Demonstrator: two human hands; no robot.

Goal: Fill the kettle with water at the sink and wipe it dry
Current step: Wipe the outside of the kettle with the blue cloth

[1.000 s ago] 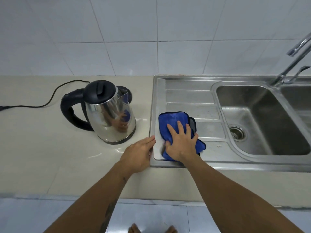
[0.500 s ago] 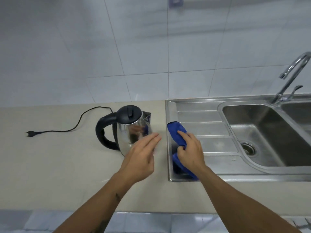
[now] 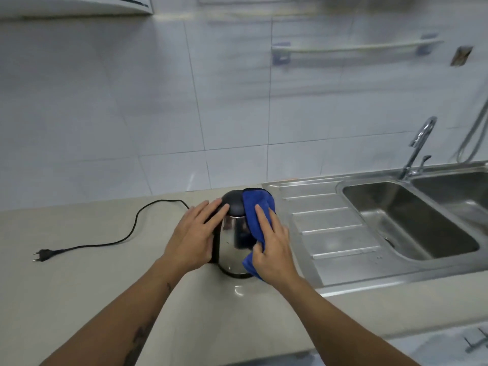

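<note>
The blue cloth (image 3: 257,207) is being pressed against the kettle (image 3: 232,244) by the right hand (image 3: 272,249), fingers straight; the kettle's other side is being steadied by the flat left hand (image 3: 194,239).

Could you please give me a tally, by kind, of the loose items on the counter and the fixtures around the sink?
Kettles: 1, the kettle, steadied by the left hand
Cloths: 1, the blue cloth, pressed on it by the right hand
Power cords: 1, the cord, unplugged
Sink basins: 2, the sink
Faucets: 1, the faucet
Towel rails: 1, the rail
Total: 7
</note>
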